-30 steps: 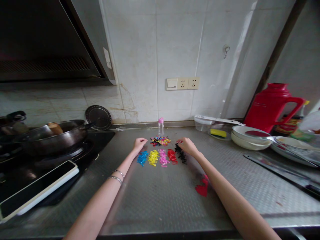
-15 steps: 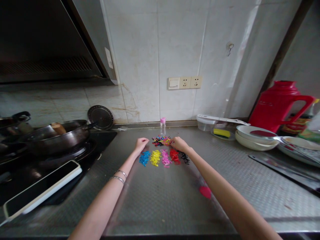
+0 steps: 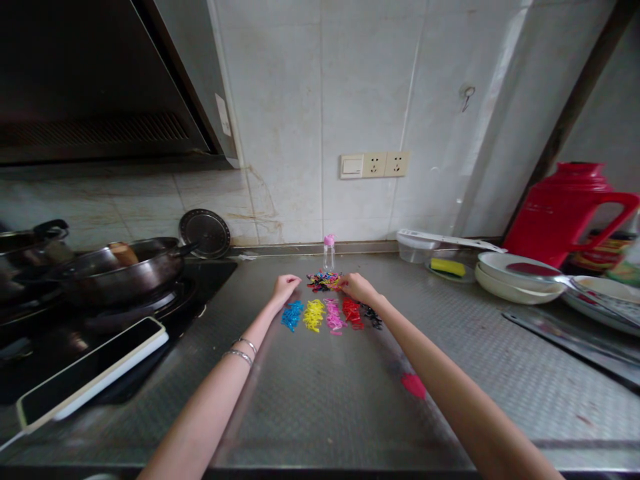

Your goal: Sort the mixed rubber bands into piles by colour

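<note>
A pile of mixed-colour small rubber bands (image 3: 323, 281) lies on the metal counter. My right hand (image 3: 359, 288) touches its right edge, fingertips pinched together; whatever they hold is too small to make out. To the left of the pile and apart from it, my left hand (image 3: 286, 288) rests with its fingers closed, their contents hidden. Nearer to me is a row of single-colour heaps: blue bands (image 3: 292, 315), yellow bands (image 3: 314, 316), pink bands (image 3: 335, 316), red bands (image 3: 353, 313) and black bands (image 3: 372, 317), the last partly behind my right wrist. Behind the mixed pile stands a clear bottle with a pink cap (image 3: 329, 253).
A stove with a pan (image 3: 120, 273) and a phone (image 3: 93, 373) is at left. On the right are a clear container (image 3: 417, 250), a yellow sponge (image 3: 448, 268), stacked bowls (image 3: 520, 285), a knife (image 3: 575, 343) and a red thermos jug (image 3: 557, 217).
The camera view has shifted slightly, so everything sits a little further right. Both hands keep almost the same place and pose beside the mixed pile.
</note>
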`<state>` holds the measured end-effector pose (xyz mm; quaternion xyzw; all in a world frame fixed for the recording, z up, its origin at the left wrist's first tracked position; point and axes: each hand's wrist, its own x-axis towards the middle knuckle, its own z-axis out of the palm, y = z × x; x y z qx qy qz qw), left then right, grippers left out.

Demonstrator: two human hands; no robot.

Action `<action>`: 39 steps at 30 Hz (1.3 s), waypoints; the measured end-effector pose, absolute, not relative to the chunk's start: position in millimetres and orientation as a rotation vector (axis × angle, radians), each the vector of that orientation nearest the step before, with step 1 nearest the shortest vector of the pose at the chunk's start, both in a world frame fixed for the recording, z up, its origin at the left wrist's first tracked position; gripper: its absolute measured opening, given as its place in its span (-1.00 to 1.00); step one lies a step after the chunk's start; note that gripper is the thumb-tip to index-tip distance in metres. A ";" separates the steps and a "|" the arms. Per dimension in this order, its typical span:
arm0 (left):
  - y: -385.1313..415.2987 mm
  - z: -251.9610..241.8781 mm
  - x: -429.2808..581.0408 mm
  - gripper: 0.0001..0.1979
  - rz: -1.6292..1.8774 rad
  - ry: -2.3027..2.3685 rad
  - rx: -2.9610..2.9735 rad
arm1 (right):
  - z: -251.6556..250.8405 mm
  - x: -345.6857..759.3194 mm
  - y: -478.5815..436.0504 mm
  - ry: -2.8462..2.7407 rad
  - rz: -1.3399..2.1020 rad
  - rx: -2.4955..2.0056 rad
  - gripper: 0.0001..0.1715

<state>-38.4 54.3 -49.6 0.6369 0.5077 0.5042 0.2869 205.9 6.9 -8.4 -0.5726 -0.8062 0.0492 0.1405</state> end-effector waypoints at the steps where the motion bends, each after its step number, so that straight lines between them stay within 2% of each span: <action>1: 54.0 -49.3 -38.4 -0.79 1.348 1.358 1.701 | -8.9 205.8 7.5 -2.330 0.136 -1.633 -0.66; 18: 48.3 -45.3 -38.2 -0.78 1.318 1.381 1.723 | -8.7 208.7 2.8 -2.288 0.104 -1.574 -0.71; 26: 53.6 -48.9 -39.0 -0.78 1.318 1.391 1.722 | -5.6 229.2 -18.1 -2.200 0.206 -1.394 -0.66; 39: 46.8 -44.3 -36.6 -0.80 1.318 1.397 1.712 | -12.9 240.7 -26.8 -2.118 0.333 -1.382 -0.68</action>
